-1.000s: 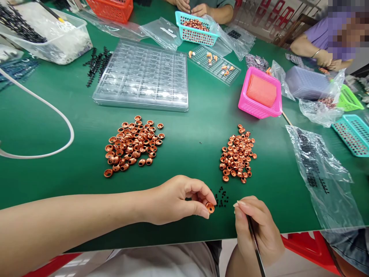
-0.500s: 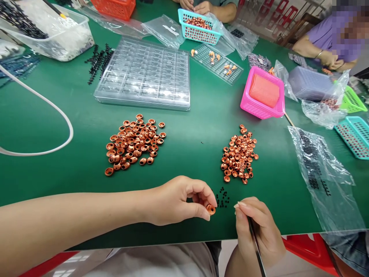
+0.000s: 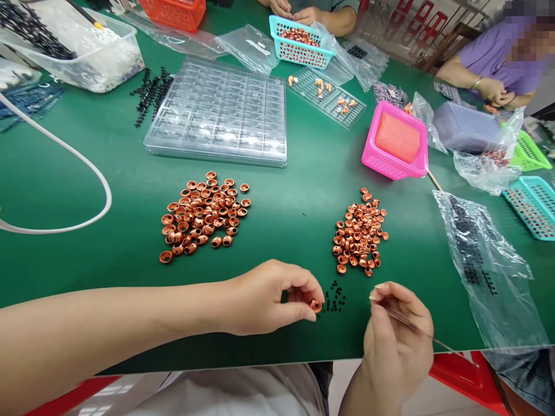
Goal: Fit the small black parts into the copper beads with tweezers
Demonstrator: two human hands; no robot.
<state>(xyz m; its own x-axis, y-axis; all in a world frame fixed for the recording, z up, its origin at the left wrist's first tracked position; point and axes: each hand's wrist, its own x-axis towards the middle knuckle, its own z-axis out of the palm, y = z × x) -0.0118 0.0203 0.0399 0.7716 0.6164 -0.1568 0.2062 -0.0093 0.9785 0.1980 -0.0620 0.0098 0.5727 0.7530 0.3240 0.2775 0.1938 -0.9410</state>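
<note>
My left hand [image 3: 277, 297] pinches a copper-coloured ring-like piece [image 3: 315, 305] between thumb and fingers, just left of a scatter of tiny black bits [image 3: 335, 297]. To the right of those bits, my right hand [image 3: 401, 329] is closed around a thin metal tool [image 3: 427, 334], which slants down to the right past the table edge. Whether its fingertips pinch anything else is too small to tell. One pile of copper pieces [image 3: 202, 214] lies beyond my left forearm. A second pile of smaller copper pieces [image 3: 359, 231] lies beyond the black bits.
Stacked clear trays [image 3: 221, 112] lie behind the left pile. A pink basket [image 3: 370, 147] stands at the right, near a clear bag [image 3: 489, 271]. A white cord [image 3: 89, 159] curves at the left. Across the table, two people work near a blue basket [image 3: 299, 56].
My right hand has moved right and turned, so the tool has swung from steep to a flatter slant. My left hand has shifted slightly up with the copper piece.
</note>
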